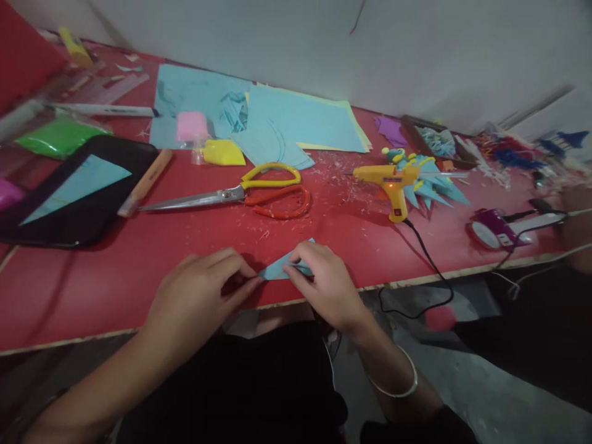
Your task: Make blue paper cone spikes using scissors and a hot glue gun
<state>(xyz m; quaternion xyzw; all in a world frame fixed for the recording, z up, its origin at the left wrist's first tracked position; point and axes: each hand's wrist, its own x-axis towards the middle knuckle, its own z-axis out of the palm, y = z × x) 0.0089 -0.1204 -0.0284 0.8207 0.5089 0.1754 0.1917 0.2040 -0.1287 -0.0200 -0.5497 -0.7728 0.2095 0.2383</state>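
Pinching the narrow tip of a blue paper (276,269) with the left hand (198,296) and its wider part with the right hand (327,285), stretched lengthwise between both.

Bench Layout

The folded paper (276,269) is located between the left hand (197,296) and the right hand (326,283), near the front edge of the bench (333,216). The scissors (234,195) lie behind it, blades to the left. Left of the scissors: the stick (147,182), then the tray (111,203) bearing a cutout (78,188). Right: the glue gun (386,179). Behind the scissors: the sheets (300,117).
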